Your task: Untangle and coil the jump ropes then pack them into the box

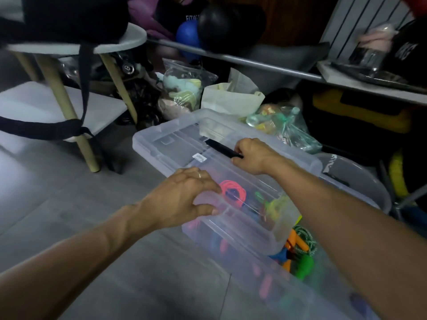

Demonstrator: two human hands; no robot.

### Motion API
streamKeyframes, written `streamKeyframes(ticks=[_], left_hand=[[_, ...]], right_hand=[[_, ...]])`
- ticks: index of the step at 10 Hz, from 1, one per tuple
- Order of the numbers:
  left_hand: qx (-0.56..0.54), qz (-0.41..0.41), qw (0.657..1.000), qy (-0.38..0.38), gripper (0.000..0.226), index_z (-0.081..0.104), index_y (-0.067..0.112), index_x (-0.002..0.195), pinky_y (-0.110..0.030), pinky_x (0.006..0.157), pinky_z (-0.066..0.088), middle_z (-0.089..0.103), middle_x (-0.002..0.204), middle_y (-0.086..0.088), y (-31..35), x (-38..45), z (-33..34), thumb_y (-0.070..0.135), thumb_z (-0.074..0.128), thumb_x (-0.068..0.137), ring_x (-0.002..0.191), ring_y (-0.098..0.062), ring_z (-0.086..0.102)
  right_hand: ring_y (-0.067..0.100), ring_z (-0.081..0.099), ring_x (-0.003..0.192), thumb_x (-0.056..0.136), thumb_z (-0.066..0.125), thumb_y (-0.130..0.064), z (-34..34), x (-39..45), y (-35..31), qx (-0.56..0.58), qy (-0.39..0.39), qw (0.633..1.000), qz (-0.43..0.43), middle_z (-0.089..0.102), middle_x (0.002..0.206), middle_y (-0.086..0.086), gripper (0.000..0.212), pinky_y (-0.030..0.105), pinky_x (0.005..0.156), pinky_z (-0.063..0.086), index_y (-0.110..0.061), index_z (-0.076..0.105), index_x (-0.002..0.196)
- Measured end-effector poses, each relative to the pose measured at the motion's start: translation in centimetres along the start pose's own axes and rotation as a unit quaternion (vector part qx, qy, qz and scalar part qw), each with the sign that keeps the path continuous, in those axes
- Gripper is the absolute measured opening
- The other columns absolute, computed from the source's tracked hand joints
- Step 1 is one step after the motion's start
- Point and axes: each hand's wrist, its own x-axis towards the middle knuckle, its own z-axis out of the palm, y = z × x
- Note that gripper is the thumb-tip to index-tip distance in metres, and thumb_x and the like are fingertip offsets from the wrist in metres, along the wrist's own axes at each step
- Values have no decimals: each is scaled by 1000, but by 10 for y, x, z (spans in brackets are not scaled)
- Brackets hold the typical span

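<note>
The left hand (184, 197) curls its fingers over the clear lid's (184, 144) edge, the right hand (251, 155) grips its black handle (221, 147), above the box (288, 285) of coiled ropes (233, 192).

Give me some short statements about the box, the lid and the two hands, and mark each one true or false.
1. The lid is clear plastic. True.
2. The left hand hangs free in the air. False: it grips the lid's near edge.
3. A pink coiled rope shows through the plastic. True.
4. The right hand holds a green handle. False: it holds the black handle on the lid.
5. The box stands on a table. False: it stands on the grey floor.
</note>
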Motion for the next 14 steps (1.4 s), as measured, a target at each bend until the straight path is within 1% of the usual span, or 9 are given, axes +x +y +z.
streamKeyframes(ticks=[1, 3, 4, 5, 7, 9, 11, 13, 14], left_hand=[[28, -22, 999, 4, 66, 61, 31, 122, -25, 99, 29, 57, 117, 11, -16, -6, -5, 72, 44, 73, 116, -10, 47], [10, 42, 999, -21, 50, 63, 33, 118, -24, 89, 35, 54, 106, 16, 15, 3, 4, 62, 58, 77, 102, -6, 48], [-12, 71, 997, -40, 46, 65, 30, 117, -17, 84, 32, 48, 102, 20, 41, 16, 17, 51, 69, 77, 101, -5, 44], [-49, 54, 997, -40, 48, 66, 30, 116, -17, 84, 31, 51, 100, 19, 48, 18, 25, 50, 73, 73, 97, -2, 40], [-70, 59, 996, -10, 49, 68, 28, 114, -18, 80, 32, 50, 93, 12, 44, 15, 29, 49, 76, 71, 92, -6, 41], [-80, 84, 993, 11, 49, 71, 29, 109, -12, 75, 29, 41, 86, 19, 35, -12, 41, 58, 60, 71, 84, -1, 35], [-63, 51, 996, -39, 48, 67, 28, 117, -21, 84, 36, 51, 93, 7, 33, 3, 34, 45, 76, 73, 94, -10, 43], [-6, 57, 997, -49, 42, 68, 31, 113, -24, 84, 39, 50, 96, 12, 49, 5, 31, 44, 76, 74, 96, -6, 42], [-8, 95, 993, -64, 41, 72, 31, 103, -31, 94, 42, 54, 117, 13, 82, 20, 36, 54, 75, 68, 113, -6, 43]], right_hand=[[26, 58, 86, 86, 58, -36, -13, -22, 15, -16, -33, 999, -21, 61, 93, 5, 22, 35, 74, 49, -15, 59, 92], [21, 53, 72, 86, 63, -31, -24, -95, 55, 9, -34, 999, -9, 55, 73, -3, 17, 33, 62, 42, -18, 55, 79], [14, 51, 80, 87, 66, -31, -13, -127, 72, 41, -11, 998, 40, 51, 79, -16, 15, 22, 66, 36, -19, 64, 96], [17, 55, 99, 88, 66, -27, -4, -149, 77, 66, 37, 994, 80, 58, 107, -2, 35, 26, 85, 42, -15, 63, 121], [25, 44, 117, 88, 63, -35, 7, -165, 68, 55, 92, 983, 147, 59, 116, 3, 36, 38, 97, 40, -20, 63, 121], [23, 46, 110, 79, 70, -49, 14, -177, 57, 94, 65, 986, 123, 55, 110, 1, 44, 37, 96, 40, -27, 65, 117], [20, 40, 118, 82, 67, -47, 19, -177, 58, 110, 76, 981, 144, 52, 118, -1, 50, 33, 98, 36, -25, 58, 126], [20, 39, 129, 90, 59, -43, 16, -194, 65, 117, 57, 982, 135, 43, 137, 0, 58, 32, 103, 33, -22, 41, 141], [25, 38, 132, 88, 62, -42, 14, -231, 89, 99, 106, 968, 206, 41, 140, 6, 66, 37, 109, 32, -16, 36, 143]])
